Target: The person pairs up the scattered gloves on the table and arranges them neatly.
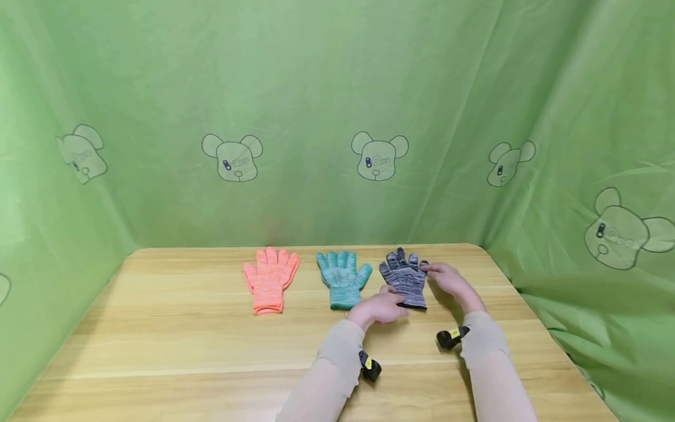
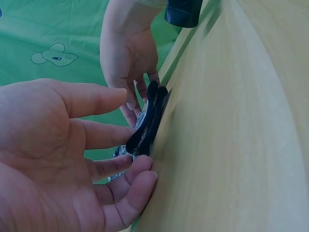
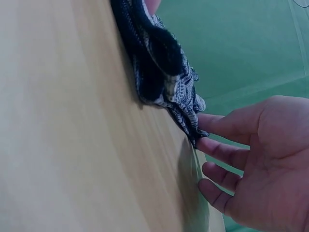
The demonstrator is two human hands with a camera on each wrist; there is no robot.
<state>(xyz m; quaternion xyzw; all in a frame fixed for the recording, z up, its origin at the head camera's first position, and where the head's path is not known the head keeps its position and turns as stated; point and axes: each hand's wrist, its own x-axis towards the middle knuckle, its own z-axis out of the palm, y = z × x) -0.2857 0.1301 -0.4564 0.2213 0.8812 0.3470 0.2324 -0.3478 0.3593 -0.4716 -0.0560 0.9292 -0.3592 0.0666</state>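
Observation:
A pair of dark grey knit gloves [image 1: 408, 280] lies stacked on the table, fingers pointing away. My left hand [image 1: 384, 306] is at the black cuffs; in the left wrist view that hand [image 2: 58, 154] has its fingers loosely extended against the cuff edges [image 2: 153, 121]. At the glove's right side, my right hand [image 1: 448, 280] pinches a glove fingertip. The right wrist view shows this dark tip [image 3: 197, 137] between thumb and index finger of the right hand [image 3: 270, 159], its other fingers bent loosely.
Teal gloves [image 1: 343, 278] lie flat left of the grey ones, and orange gloves [image 1: 270, 281] farther left, on a wooden table [image 1: 184, 346]. A green curtain [image 1: 306, 199] with bear-face prints stands behind the table and at both sides.

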